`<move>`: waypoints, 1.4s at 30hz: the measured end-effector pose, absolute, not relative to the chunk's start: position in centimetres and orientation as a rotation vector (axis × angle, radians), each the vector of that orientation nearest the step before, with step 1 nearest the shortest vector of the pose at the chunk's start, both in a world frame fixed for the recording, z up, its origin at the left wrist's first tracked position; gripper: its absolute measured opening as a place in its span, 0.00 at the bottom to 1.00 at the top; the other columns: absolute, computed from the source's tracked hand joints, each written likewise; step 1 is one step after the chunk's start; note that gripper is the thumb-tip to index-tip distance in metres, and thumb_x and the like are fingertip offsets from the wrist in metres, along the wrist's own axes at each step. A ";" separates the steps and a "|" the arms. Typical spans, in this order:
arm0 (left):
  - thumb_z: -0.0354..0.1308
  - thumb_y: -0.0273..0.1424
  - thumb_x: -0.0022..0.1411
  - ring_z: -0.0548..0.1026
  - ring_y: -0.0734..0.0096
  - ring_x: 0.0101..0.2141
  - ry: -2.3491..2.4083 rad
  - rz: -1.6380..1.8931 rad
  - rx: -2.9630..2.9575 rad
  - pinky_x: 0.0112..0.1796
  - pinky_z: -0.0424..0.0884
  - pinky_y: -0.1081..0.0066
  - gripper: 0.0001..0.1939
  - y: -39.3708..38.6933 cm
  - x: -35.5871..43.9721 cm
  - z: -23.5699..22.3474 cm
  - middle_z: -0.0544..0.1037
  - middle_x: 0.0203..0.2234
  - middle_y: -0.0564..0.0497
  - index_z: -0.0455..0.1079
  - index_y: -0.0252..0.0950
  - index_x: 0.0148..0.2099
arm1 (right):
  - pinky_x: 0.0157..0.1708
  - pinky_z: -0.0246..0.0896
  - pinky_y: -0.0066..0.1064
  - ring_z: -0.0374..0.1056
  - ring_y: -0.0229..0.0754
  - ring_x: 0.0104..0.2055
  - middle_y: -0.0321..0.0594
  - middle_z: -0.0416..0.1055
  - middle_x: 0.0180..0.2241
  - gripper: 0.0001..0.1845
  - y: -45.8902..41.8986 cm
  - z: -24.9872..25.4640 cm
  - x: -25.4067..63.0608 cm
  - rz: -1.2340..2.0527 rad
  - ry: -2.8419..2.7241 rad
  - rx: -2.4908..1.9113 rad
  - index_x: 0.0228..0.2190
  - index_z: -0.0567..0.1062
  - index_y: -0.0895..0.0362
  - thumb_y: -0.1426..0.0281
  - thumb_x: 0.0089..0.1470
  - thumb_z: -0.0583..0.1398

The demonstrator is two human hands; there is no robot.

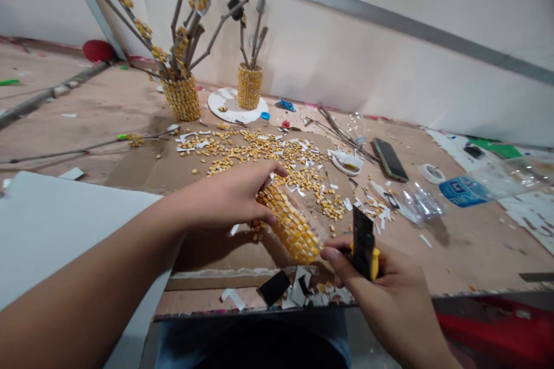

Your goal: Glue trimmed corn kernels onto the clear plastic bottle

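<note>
My left hand (236, 196) is wrapped round the upper end of a cylinder covered in yellow corn kernels (289, 223), holding it tilted over a sheet of brown cardboard (173, 167). My right hand (381, 288) grips a yellow and black utility knife (364, 242) with its blade pointing up, just right of the cylinder's lower end. Loose corn kernels (268, 153) lie scattered on the cardboard beyond my hands.
Two kernel-covered pots, one large (182, 98) and one small (250, 86), hold grey twigs at the back. A phone (390, 159), a tape roll (433, 173), crumpled clear plastic (418, 202) and paper scraps (298, 291) lie around. A white board (52, 225) sits at left.
</note>
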State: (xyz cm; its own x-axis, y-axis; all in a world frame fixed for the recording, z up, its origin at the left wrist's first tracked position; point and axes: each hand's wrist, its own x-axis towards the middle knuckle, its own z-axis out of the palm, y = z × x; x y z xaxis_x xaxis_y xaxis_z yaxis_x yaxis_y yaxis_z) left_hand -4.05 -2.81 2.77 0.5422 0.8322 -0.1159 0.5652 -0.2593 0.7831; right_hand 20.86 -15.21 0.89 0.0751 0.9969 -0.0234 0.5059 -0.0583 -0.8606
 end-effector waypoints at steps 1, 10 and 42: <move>0.74 0.32 0.47 0.75 0.58 0.41 1.123 0.426 1.965 0.40 0.66 0.68 0.37 -2.8 -4.0 2.7 0.78 0.39 0.50 0.72 0.39 0.60 | 0.19 0.69 0.29 0.73 0.42 0.20 0.37 0.76 0.19 0.15 -15.1 0.9 20.9 0.884 -1.515 -1.652 0.34 0.85 0.55 0.56 0.57 0.68; 0.72 0.30 0.50 0.76 0.55 0.46 1.096 0.434 2.050 0.44 0.67 0.67 0.35 -3.0 -3.7 3.0 0.79 0.42 0.47 0.71 0.39 0.61 | 0.21 0.72 0.30 0.75 0.44 0.23 0.40 0.80 0.24 0.15 -14.8 0.6 21.2 0.910 -1.527 -1.650 0.31 0.84 0.56 0.57 0.55 0.69; 0.71 0.33 0.57 0.75 0.53 0.57 1.132 0.230 2.245 0.53 0.67 0.66 0.40 -3.2 -3.4 3.3 0.77 0.60 0.41 0.63 0.35 0.69 | 0.23 0.69 0.26 0.73 0.40 0.25 0.36 0.75 0.25 0.15 -13.7 1.4 21.3 1.049 -1.489 -1.692 0.31 0.78 0.55 0.57 0.52 0.71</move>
